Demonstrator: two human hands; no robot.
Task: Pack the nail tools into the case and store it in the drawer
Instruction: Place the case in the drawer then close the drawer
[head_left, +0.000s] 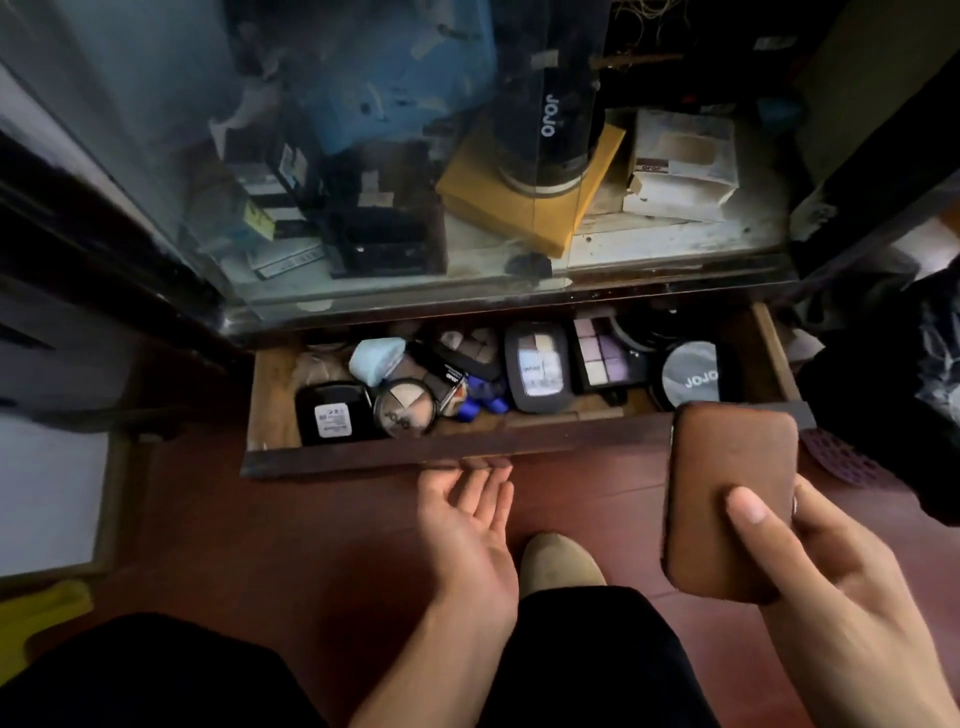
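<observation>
Two hands before the open wooden drawer (363, 457): your right hand (831, 566) grips the closed brown rounded-rectangle case (727, 478), your left hand (467, 525) spread empty

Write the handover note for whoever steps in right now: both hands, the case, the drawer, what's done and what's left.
Right hand: holds the closed brown case, thumb on top, near the drawer's right front corner.
Left hand: open, palm up, empty, just below the drawer front.
Drawer: pulled open, crowded with makeup compacts.
Done: case shut, drawer open.
Left: set the case inside, push the drawer closed.
</observation>
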